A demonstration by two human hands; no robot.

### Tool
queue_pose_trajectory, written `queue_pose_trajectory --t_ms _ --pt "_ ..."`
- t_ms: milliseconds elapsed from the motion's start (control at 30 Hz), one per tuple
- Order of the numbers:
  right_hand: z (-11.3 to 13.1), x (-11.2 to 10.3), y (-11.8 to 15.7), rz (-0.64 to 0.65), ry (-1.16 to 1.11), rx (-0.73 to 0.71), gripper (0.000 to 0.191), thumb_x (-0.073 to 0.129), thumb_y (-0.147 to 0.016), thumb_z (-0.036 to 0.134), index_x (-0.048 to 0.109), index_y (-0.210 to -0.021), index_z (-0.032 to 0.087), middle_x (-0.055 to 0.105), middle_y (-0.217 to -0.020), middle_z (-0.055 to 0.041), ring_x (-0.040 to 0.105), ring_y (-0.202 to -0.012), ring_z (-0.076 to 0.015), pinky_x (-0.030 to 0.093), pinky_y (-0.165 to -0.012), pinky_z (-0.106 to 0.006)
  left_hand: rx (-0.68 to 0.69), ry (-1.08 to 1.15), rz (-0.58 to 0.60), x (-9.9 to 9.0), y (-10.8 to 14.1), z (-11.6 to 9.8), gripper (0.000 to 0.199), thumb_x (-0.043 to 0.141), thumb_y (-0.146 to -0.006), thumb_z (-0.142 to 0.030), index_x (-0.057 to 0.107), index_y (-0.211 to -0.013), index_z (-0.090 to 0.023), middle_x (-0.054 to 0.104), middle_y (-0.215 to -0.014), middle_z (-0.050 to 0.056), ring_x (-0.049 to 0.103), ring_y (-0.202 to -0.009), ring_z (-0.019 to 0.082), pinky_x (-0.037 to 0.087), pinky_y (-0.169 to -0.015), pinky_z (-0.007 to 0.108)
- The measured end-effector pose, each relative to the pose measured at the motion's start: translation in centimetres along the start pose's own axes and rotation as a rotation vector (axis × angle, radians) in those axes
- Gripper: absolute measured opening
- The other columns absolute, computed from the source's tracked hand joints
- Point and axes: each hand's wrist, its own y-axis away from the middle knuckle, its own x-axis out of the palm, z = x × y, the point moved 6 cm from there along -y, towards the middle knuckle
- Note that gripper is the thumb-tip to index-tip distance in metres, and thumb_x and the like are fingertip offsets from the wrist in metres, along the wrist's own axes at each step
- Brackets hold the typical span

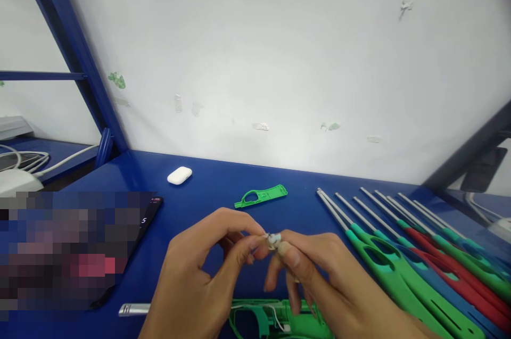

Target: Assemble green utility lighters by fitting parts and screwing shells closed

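Observation:
My left hand (207,259) and my right hand (319,270) meet above the table, both closed in a fingertip pinch. Between the fingertips is a small pale, partly see-through plastic piece (273,241) with a dark bit at its top; its exact kind is hard to make out. Below my hands lies an opened green lighter casing (259,317) with a thin white wire inside, partly hidden by my hands. A silver metal tube (133,309) with slots at its end sticks out to the left, partly behind my left wrist. Beyond my hands rests a flat green casing half (263,196).
Several long-necked lighters (399,264) in green, blue and red lie in a row on the right. A white earbud case (179,175) sits at the back left of the blue table (215,174). On the left is a phone-like device (154,211), mostly blurred. A white wall stands behind.

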Motion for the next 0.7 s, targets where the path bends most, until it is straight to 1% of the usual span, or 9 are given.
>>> queue_pose_trajectory --t_ms 67,167,300,433,533,600,700 --pt "-0.1 -0.1 0.1 -0.012 -0.05 0.028 0.053 0.034 -0.115 0.059 0.069 -0.091 0.026 0.07 -0.078 -0.0005 0.063 -0.057 -0.0145 0.052 -0.059 -0.026 0.019 -0.001 0.0 0.0 0.1 -0.1 0.02 0.064 -0.101 -0.019 0.075 -0.089 -0.031 0.076 -0.082 -0.009 0.072 -0.071 0.008 0.056 -0.068 0.015" --pt "-0.2 0.0 0.3 0.008 -0.114 0.069 0.053 0.035 -0.113 0.064 0.07 -0.095 0.028 0.071 -0.079 0.0001 0.06 -0.054 -0.0138 0.05 -0.056 -0.026 0.031 -0.005 0.003 0.0 0.3 -0.2 0.018 0.065 -0.101 -0.021 0.076 -0.09 -0.031 0.077 -0.083 -0.009 0.072 -0.071 0.008 0.057 -0.069 0.015" --pt "-0.8 0.5 0.3 0.072 -0.196 0.126 0.055 0.036 -0.111 0.07 0.07 -0.1 0.028 0.073 -0.084 -0.0013 0.055 -0.054 -0.0127 0.048 -0.056 -0.025 0.037 0.007 -0.017 -0.1 0.3 -0.3 0.022 0.065 -0.099 -0.017 0.076 -0.087 -0.031 0.077 -0.083 -0.009 0.073 -0.073 0.009 0.057 -0.069 0.015" --pt "-1.4 1.1 0.4 0.129 -0.285 0.185 0.058 0.036 -0.11 0.072 0.07 -0.105 0.025 0.072 -0.083 -0.0018 0.052 -0.053 -0.0102 0.046 -0.057 -0.024 0.045 0.002 -0.034 0.1 0.0 -0.2 0.024 0.063 -0.098 -0.015 0.075 -0.086 -0.031 0.076 -0.081 -0.009 0.073 -0.071 0.009 0.056 -0.068 0.016" --pt "-1.3 1.1 0.6 0.153 -0.318 0.196 0.059 0.037 -0.11 0.072 0.069 -0.1 0.022 0.071 -0.083 -0.0027 0.052 -0.055 -0.0094 0.045 -0.058 -0.023 0.054 -0.001 -0.032 0.3 0.0 -0.2 0.025 0.062 -0.098 -0.013 0.074 -0.084 -0.031 0.076 -0.081 -0.009 0.071 -0.069 0.009 0.056 -0.067 0.017" --pt "-1.2 1.2 0.6 0.18 -0.328 0.199 0.06 0.038 -0.11 0.072 0.067 -0.095 0.021 0.07 -0.083 -0.0032 0.052 -0.056 -0.009 0.045 -0.059 -0.023 0.059 0.004 -0.031 0.2 0.1 -0.2 0.025 0.063 -0.098 -0.013 0.074 -0.084 -0.031 0.076 -0.082 -0.009 0.072 -0.071 0.009 0.056 -0.067 0.017" --pt "-1.0 1.3 0.5 0.226 -0.36 0.203 0.062 0.04 -0.108 0.075 0.065 -0.094 0.02 0.066 -0.077 -0.0019 0.052 -0.056 -0.0091 0.044 -0.058 -0.022 0.069 0.008 -0.043 0.1 0.3 -0.1 0.025 0.063 -0.098 -0.014 0.074 -0.083 -0.031 0.076 -0.082 -0.008 0.072 -0.07 0.01 0.056 -0.065 0.017"
